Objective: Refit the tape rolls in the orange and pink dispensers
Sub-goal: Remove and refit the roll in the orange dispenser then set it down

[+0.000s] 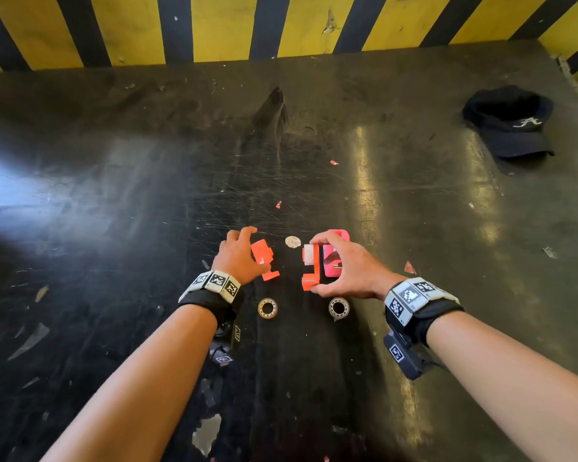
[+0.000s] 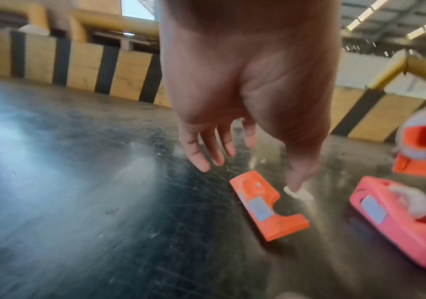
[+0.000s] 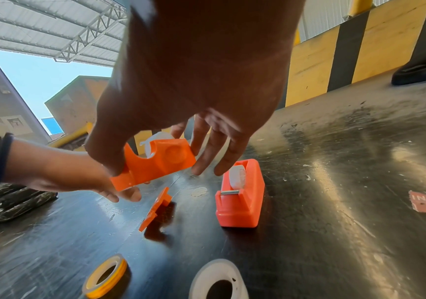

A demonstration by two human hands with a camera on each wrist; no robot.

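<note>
My right hand (image 1: pixel 314 265) holds one half of the orange dispenser (image 1: pixel 309 266) just above the table, thumb at its near end and fingers at its far end; a white tape roll (image 1: pixel 308 254) sits in it. In the right wrist view the same orange dispenser half (image 3: pixel 155 163) tilts in my right hand (image 3: pixel 155 169). The other orange half shell (image 2: pixel 265 204) lies on the table under my left hand (image 2: pixel 250 174), whose fingers are straight and hold nothing. The pink dispenser (image 3: pixel 239 192) stands on the table with a white roll in it, just behind my right hand. Two loose rolls lie nearer me: a yellowish roll (image 1: pixel 267 308) and a whitish roll (image 1: pixel 338 307).
A dark scratched table (image 1: pixel 147 195) runs back to a yellow-and-black striped wall (image 1: pixel 214 25). A black cap (image 1: pixel 511 125) lies at the far right. A small white disc (image 1: pixel 293 242) lies between my hands, and small red scraps (image 1: pixel 409 267) lie around.
</note>
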